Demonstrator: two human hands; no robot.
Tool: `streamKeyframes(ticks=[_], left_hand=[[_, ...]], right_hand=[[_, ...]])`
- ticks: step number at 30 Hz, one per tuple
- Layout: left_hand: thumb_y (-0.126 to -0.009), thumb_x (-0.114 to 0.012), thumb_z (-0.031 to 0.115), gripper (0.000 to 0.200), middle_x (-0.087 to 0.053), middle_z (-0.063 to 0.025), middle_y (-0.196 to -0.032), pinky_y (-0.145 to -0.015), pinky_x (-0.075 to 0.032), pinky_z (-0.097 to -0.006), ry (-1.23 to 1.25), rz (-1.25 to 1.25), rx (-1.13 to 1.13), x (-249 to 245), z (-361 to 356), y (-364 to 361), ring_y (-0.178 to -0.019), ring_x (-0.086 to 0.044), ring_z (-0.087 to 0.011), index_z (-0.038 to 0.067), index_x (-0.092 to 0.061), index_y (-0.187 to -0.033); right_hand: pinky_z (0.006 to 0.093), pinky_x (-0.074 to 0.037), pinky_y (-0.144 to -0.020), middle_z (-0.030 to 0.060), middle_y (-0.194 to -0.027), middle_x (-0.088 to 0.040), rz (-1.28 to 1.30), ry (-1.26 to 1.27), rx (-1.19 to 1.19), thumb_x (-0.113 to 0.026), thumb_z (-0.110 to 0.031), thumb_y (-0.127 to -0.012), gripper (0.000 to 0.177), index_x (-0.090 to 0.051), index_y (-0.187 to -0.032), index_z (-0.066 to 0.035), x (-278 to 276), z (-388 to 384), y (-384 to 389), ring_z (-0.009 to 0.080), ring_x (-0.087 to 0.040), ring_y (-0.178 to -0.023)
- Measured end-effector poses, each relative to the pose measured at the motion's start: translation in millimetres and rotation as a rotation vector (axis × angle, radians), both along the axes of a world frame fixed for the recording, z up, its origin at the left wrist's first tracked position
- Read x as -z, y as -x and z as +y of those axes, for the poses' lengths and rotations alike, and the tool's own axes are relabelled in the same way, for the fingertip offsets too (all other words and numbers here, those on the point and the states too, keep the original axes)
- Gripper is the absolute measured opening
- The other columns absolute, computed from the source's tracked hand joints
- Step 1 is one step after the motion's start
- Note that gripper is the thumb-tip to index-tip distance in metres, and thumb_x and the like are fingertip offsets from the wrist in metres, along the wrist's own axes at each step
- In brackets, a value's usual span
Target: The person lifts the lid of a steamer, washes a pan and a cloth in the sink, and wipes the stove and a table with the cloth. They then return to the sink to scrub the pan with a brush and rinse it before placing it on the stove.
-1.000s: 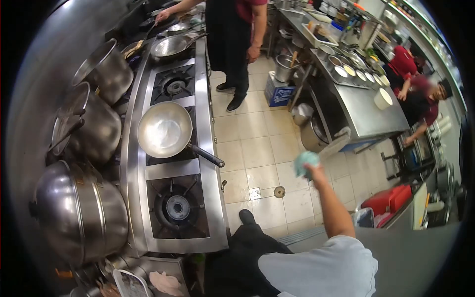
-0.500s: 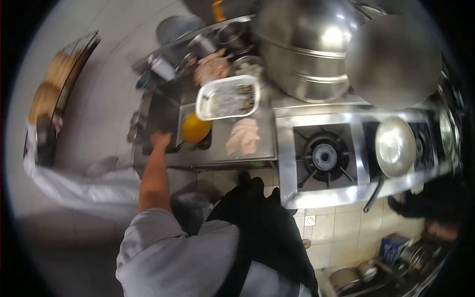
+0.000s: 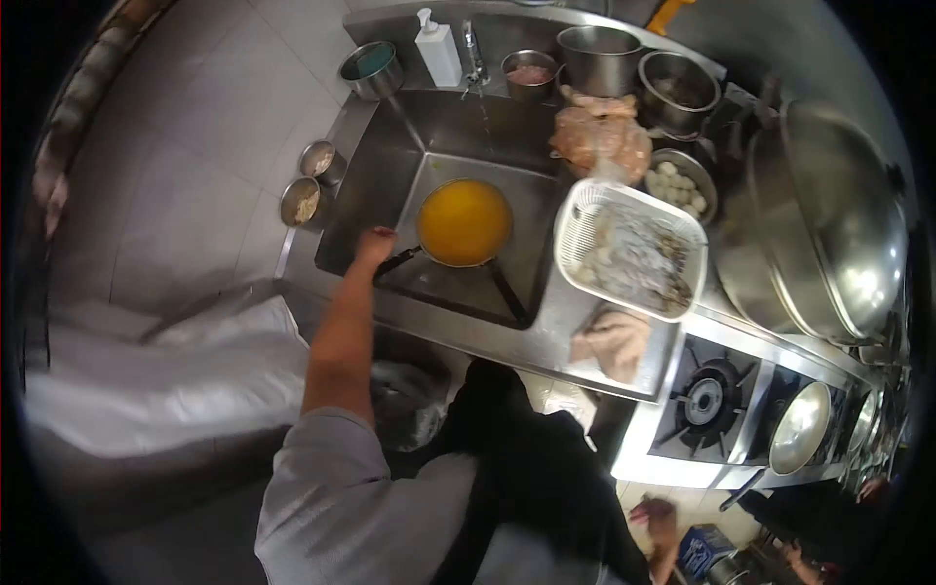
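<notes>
A round pan [image 3: 464, 222] with yellow liquid sits in the sink [image 3: 439, 297]. Two black handles show by it, one toward the lower left and one toward the lower right. My left hand [image 3: 377, 245] is over the sink's left side, just above the left handle's end. Its fingers look curled; whether they hold anything is hidden. Low at the right, beside my apron, is my right hand [image 3: 661, 519], blurred, with something dark red at its fingers. Water runs from the tap [image 3: 475, 54] at the back.
A white basket [image 3: 565, 249] of shrimp-like food stands right of the sink, by a cloth [image 3: 612, 341] and raw poultry [image 3: 600, 136]. Beyond are a bowl of white balls [image 3: 680, 187], a big steel steamer [image 3: 829, 224], and a stove [image 3: 704, 398]. Another person's dark clothing [image 3: 804, 517] shows at right.
The view has swung toward the sink, which now shows more fully. My left hand has gone from spread fingers to curled ones. My right hand has come into view.
</notes>
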State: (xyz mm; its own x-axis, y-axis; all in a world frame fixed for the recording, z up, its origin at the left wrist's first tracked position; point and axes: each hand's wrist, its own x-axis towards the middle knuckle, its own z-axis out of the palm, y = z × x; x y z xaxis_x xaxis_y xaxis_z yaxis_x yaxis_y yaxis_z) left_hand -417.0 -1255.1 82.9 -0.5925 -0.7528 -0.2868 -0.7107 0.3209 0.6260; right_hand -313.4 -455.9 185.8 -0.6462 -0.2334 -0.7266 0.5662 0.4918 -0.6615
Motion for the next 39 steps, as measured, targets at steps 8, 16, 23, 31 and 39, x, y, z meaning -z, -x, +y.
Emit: streamKeyframes(ticks=[8, 16, 23, 31, 39], left_hand=[[-0.084, -0.062, 0.024, 0.034, -0.061, -0.0050, -0.110, -0.083, -0.044, -0.0381, -0.567, 0.001, 0.012, 16.9, -24.3, 81.5, -0.099, -0.059, -0.0189, 0.009, -0.058, -0.115], [-0.084, -0.063, 0.029, 0.037, -0.062, -0.0056, -0.110, -0.080, -0.045, -0.0367, -0.616, 0.137, -0.010, -14.4, -54.1, 97.2, -0.099, -0.060, -0.0184, 0.008, -0.057, -0.114], [-0.086, -0.058, 0.026, 0.036, -0.062, -0.0068, -0.108, -0.076, -0.046, -0.0354, -0.745, 0.070, -0.108, 13.6, -76.9, 67.9, -0.095, -0.061, -0.0195, 0.007, -0.053, -0.117], [-0.084, -0.061, 0.025, 0.031, -0.064, -0.0049, -0.102, -0.072, -0.046, -0.0321, -0.701, 0.209, -0.088, -16.3, -73.0, 109.3, -0.091, -0.061, -0.0169, 0.007, -0.056, -0.109], [-0.074, -0.068, 0.022, 0.045, -0.063, -0.0180, -0.107, -0.084, -0.047, -0.0350, 0.088, -0.634, 0.463, 150.1, -124.8, 70.5, -0.098, -0.061, -0.0286, -0.002, -0.058, -0.110]], right_hand=[[0.0380, -0.047, -0.081, 0.0170, -0.093, -0.065, 0.305, 0.210, -0.788, -0.051, -0.036, -0.093, 0.038, -0.062, -0.103, -0.002, -39.1, -472.1, 202.1, 0.0317, -0.063, -0.090], [0.0440, -0.036, -0.103, 0.0170, -0.140, -0.040, 0.096, -0.426, -0.504, -0.057, -0.050, -0.080, 0.066, -0.042, -0.137, -0.020, 251.6, -545.0, 213.2, 0.0318, -0.034, -0.133], [0.0370, -0.046, -0.062, 0.0090, -0.074, -0.064, -0.249, -0.227, -0.944, -0.057, -0.043, -0.082, 0.039, -0.066, -0.082, -0.005, 228.8, -553.9, 226.7, 0.0204, -0.060, -0.065], [0.0332, -0.042, -0.048, 0.0063, -0.059, -0.060, -0.326, 0.188, -0.481, -0.063, -0.032, -0.079, 0.028, -0.062, -0.069, -0.006, 74.6, -571.1, 215.5, 0.0146, -0.056, -0.050], [0.0424, -0.051, -0.068, 0.0236, -0.073, -0.063, 0.220, -0.370, -0.697, -0.056, -0.025, -0.080, 0.031, -0.059, -0.084, 0.006, 13.7, -526.9, 194.2, 0.0356, -0.065, -0.068]])
